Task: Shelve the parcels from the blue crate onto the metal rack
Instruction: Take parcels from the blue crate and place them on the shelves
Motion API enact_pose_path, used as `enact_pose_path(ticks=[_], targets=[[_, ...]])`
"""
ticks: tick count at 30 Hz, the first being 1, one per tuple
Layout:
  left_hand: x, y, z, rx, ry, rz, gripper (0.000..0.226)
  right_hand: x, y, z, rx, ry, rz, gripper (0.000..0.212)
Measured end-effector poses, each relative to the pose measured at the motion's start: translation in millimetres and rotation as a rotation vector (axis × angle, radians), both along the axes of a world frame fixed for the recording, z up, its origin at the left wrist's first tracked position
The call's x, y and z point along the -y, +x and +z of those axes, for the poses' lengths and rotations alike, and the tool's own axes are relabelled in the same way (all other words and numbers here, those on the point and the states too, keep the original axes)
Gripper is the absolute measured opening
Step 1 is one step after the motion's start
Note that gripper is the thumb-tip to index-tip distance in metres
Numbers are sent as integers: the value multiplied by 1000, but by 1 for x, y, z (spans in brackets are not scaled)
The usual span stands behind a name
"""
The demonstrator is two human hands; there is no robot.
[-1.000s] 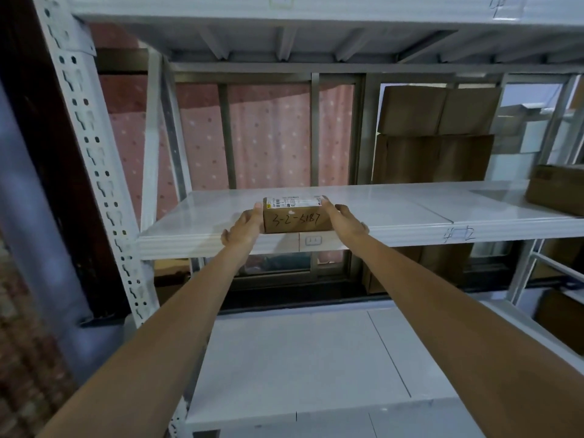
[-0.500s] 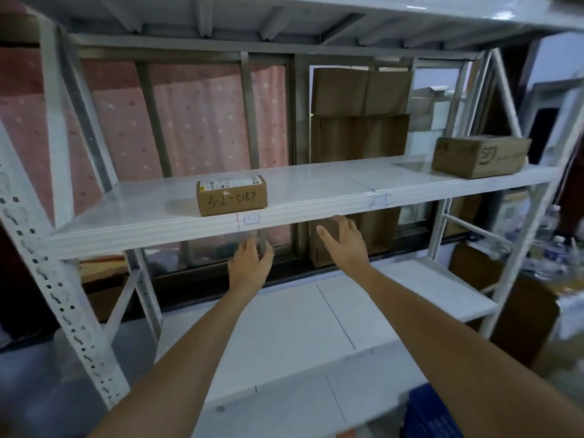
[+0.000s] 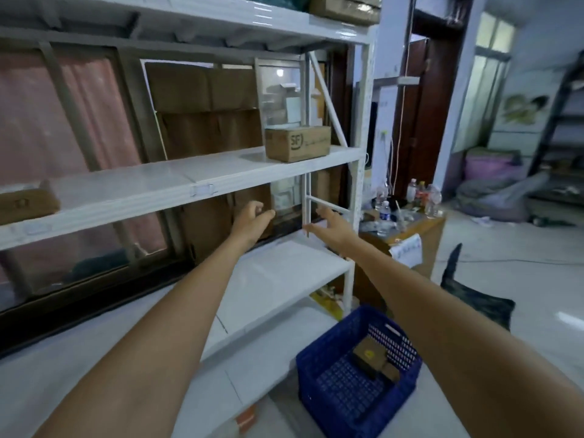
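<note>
Both hands were empty: the left hand (image 3: pixel 251 216) loosely curled and the right hand (image 3: pixel 328 227) with fingers spread, held out in front of the metal rack (image 3: pixel 202 188) below its middle shelf. Two parcels already sat on that shelf, a small one (image 3: pixel 27 202) at the left edge and an SF-marked box (image 3: pixel 297 143) near the right end. At least two parcels (image 3: pixel 369 355) remained in the blue crate (image 3: pixel 357 374) on the floor by the rack's right corner, so shelving looked only partly done.

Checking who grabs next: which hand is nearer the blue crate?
Right. The right hand is above the blue crate, nearly in line with it; the left hand is further left, in front of the rack.
</note>
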State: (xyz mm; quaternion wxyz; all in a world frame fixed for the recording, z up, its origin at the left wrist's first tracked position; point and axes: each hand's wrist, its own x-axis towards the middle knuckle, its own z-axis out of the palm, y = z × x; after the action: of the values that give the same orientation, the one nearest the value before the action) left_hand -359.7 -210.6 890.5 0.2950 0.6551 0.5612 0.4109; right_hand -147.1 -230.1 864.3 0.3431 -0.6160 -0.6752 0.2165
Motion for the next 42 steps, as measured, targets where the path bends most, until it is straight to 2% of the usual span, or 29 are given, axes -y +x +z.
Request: enact_pose_path(ticks=[4, 8, 13, 17, 24, 29, 34, 42], targets=[[8, 78, -18, 0, -11, -3, 41, 18, 84, -14, 17, 11, -32, 79], [6, 134, -36, -37, -31, -9, 38, 21, 139, -27, 54, 21, -61, 65], [-19, 196, -59, -118, -102, -59, 24, 5, 194, -51, 4, -15, -57, 69], [-62, 250, -94, -162, -150, -88, 38, -23, 242, -79, 16, -55, -75, 70], [-174, 350, -157, -207, -219, -164, 42, -134, 326, -135, 141, -197, -90, 65], [-248, 385, -201, -234, -302, -148, 42, -217, 366, -175, 194, -316, -87, 64], [-294, 402, -244, -266, -390, -107, 39, -281, 384, -219, 200, -403, 18, 65], [-351, 425, -306, -236, -508, 82, 42, -385, 402, -288, 191, -519, 272, 59]])
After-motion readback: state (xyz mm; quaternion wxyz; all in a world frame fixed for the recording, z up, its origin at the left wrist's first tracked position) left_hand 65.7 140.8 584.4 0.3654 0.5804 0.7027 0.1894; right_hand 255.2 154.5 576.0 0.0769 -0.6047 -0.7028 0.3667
